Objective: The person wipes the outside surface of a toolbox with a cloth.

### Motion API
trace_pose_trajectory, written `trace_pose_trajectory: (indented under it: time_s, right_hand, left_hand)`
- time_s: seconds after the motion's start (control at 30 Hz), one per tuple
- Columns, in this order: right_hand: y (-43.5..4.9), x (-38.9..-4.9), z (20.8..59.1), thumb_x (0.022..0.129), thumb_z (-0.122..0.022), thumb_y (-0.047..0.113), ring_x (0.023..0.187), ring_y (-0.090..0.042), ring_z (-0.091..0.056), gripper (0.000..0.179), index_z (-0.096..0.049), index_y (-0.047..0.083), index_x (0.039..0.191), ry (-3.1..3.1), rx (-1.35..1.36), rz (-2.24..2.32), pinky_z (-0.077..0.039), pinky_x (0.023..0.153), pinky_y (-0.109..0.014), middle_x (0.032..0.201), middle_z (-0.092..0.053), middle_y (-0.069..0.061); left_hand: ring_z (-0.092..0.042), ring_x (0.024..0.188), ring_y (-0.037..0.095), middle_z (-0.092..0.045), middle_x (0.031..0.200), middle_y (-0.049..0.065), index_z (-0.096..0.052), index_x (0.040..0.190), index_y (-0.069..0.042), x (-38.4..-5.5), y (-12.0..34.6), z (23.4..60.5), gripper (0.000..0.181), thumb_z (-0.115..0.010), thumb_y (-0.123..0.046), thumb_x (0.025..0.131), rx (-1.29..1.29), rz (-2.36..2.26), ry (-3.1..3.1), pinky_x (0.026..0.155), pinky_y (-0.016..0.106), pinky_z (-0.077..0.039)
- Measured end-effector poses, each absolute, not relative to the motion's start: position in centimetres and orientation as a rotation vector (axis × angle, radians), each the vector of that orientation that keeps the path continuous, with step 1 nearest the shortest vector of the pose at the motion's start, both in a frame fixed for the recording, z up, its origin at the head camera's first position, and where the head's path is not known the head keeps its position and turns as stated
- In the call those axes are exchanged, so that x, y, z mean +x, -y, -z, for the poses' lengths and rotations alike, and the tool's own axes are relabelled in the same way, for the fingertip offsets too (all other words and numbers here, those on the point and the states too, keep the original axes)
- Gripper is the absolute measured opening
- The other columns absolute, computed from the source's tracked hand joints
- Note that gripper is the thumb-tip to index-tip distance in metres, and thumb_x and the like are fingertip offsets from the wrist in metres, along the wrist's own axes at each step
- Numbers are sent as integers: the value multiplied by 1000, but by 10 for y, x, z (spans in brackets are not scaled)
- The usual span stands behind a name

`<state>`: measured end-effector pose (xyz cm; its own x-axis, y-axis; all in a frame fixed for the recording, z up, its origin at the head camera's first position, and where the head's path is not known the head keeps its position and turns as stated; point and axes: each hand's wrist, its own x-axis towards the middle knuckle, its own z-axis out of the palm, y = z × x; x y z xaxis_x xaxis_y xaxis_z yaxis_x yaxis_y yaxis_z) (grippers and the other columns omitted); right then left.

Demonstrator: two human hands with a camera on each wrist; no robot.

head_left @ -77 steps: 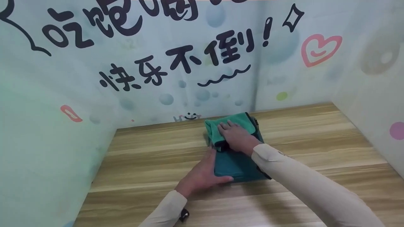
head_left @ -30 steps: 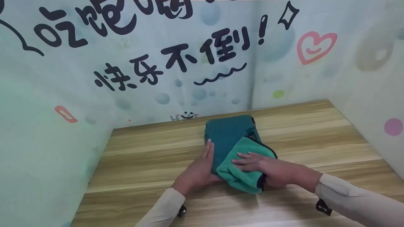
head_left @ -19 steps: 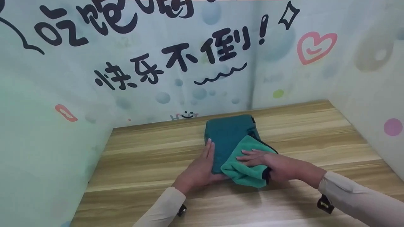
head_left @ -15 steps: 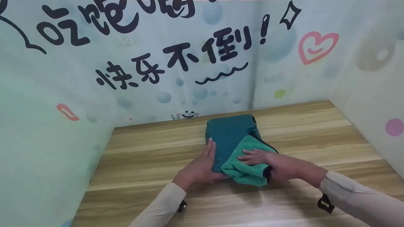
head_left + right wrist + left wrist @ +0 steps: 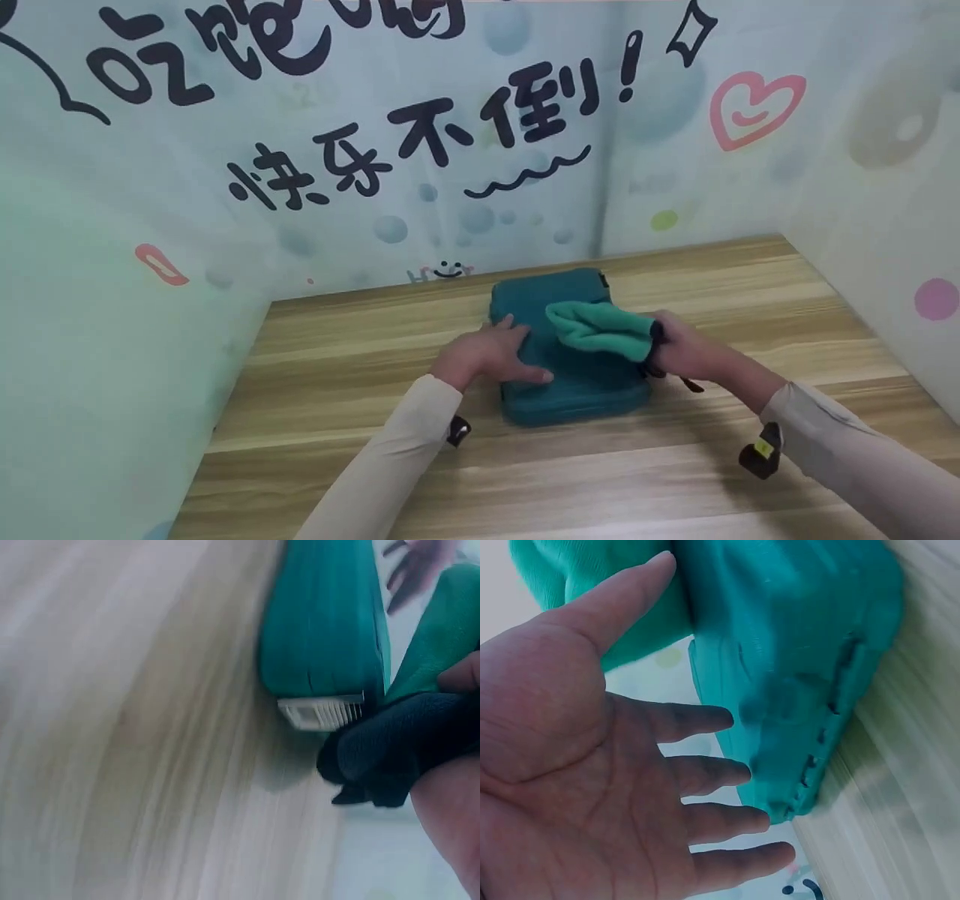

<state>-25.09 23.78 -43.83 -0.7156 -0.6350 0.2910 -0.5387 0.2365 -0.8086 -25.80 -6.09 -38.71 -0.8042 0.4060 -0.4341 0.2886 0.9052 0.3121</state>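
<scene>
A teal case with rounded corners lies flat on the table; a pale ribbed tag shows on its side in the right wrist view. My left hand is over the case's left edge, its fingers straight and spread, with nothing in them; contact is unclear. My right hand grips a green cloth with dark edging, bunched above the case's right side. Dark material shows within that grip; I cannot tell whether it is all cloth edging.
The wood-grain table meets a printed back wall just behind the case. Side walls stand at left and right. A small black device is on the right wrist.
The cloth, earlier spread under my right hand on the case's lower right, is now bunched, lifted and farther back. My left hand has moved from the lower left side up over the case.
</scene>
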Motion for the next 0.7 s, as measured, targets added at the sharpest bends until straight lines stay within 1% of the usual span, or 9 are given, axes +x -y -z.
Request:
trace_pose_trajectory:
  time_s: [0.03, 0.1, 0.17, 0.23, 0.27, 0.33, 0.47, 0.6, 0.7]
  right_hand:
    - [-240, -255, 440, 93, -43, -19, 83, -16, -61, 37, -65, -5, 119, -2374, -1127, 1571, -49, 72, -25, 102, -69, -6]
    - [-242, -262, 442, 100, -41, -14, 102, -17, -64, 44, -58, -3, 139, -2325, -1108, 1695, -51, 84, -26, 125, -67, -10]
    - [-245, -267, 444, 102, -42, -12, 126, -12, -52, 56, -47, 11, 153, -2366, -1024, 1795, -42, 100, -23, 149, -51, -3]
    - [-247, -273, 444, 103, -42, -11, 140, -17, -41, 62, -38, 15, 159, -2351, -947, 1914, -36, 109, -27, 158, -40, -6]
    - [-248, -275, 444, 102, -42, -10, 144, -18, -34, 64, -36, 18, 159, -2375, -863, 1962, -29, 113, -29, 160, -37, -5]
    - [-249, -279, 446, 102, -47, -7, 144, -20, -34, 65, -35, 19, 160, -2456, -634, 2052, -29, 114, -33, 159, -37, -6]
    - [-250, -292, 451, 104, -50, 2, 143, -29, -33, 61, -28, 6, 160, -2509, -255, 2156, -30, 113, -45, 159, -35, -15]
    - [-253, -306, 453, 107, -49, 12, 142, -31, -33, 59, -24, -2, 159, -2477, -136, 2190, -29, 113, -47, 157, -34, -20]
    - [-254, -315, 454, 108, -49, 20, 142, -31, -33, 62, -23, -1, 160, -2503, -114, 2136, -29, 113, -49, 158, -32, -20]
  left_hand:
    - [-10, 152, 35, -13, 169, 9, -29, 162, -17, -259, 58, 386, 93, -66, -64, 91, 496, -313, -2567, 116, 52, -22]
    - [-8, 152, 37, -12, 169, 9, -28, 162, -18, -260, 51, 387, 92, -64, -65, 91, 497, -309, -2574, 116, 54, -21]
    - [-7, 152, 38, -12, 168, 10, -27, 163, -18, -259, 43, 388, 92, -62, -66, 92, 511, -301, -2586, 116, 55, -20]
    - [-6, 152, 39, -11, 169, 10, -26, 163, -19, -258, 35, 391, 94, -61, -68, 91, 531, -285, -2594, 117, 55, -19]
    - [-5, 152, 39, -10, 169, 11, -25, 164, -20, -257, 30, 393, 96, -61, -70, 90, 542, -278, -2597, 117, 55, -19]
    - [-2, 151, 41, -6, 169, 10, -22, 164, -24, -256, 23, 396, 100, -62, -73, 87, 555, -257, -2594, 116, 57, -17]
    - [6, 149, 46, 5, 169, 8, -15, 164, -34, -253, 13, 404, 111, -70, -75, 78, 573, -197, -2591, 114, 66, -14]
    - [10, 147, 50, 11, 169, 6, -9, 164, -39, -252, 7, 409, 119, -76, -74, 73, 607, -125, -2609, 109, 73, -12]
    - [10, 147, 51, 12, 169, 6, -6, 164, -40, -253, 5, 413, 122, -78, -73, 71, 623, -89, -2624, 107, 76, -13]
